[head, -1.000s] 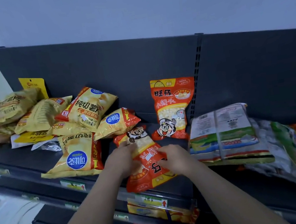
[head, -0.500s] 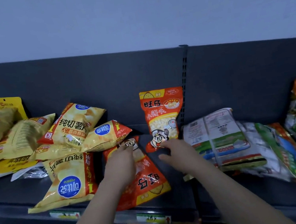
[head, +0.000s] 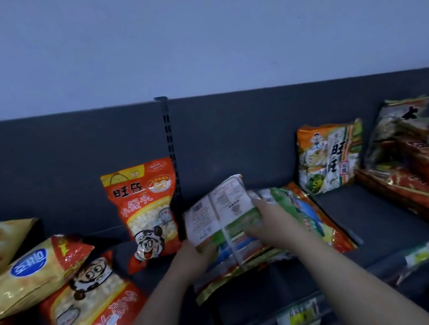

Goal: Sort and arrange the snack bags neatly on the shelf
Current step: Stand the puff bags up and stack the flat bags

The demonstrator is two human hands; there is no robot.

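I see both forearms reaching in from the bottom edge to the middle of the dark grey metal shelf. The left hand and the right hand meet on a flat white-backed plastic snack bag with green and blue bands, which is turned printed-back up.

The left hand pinches the bag's near left edge, with its fingers curled over the top face. The right hand grips the bag's right side, its fingers bent across the green band. I cannot tell where either thumb sits; both are hidden under the bag. The bag is tilted, its far end raised toward the back panel and its near end hanging over the front lip of the shelf.

It lies on top of a second flat bag with a green, blue and orange front, which sticks out to the right of the right hand.

Just left of the left hand, an orange pouch with a cartoon face stands upright against the back panel beside the slotted upright post. A matching orange pouch lying flat rests nearer the front, touching a yellow crisp bag with a blue oval label. Well to the right, an orange and green bag leans on the back panel next to a loose pile of clear and red packs.
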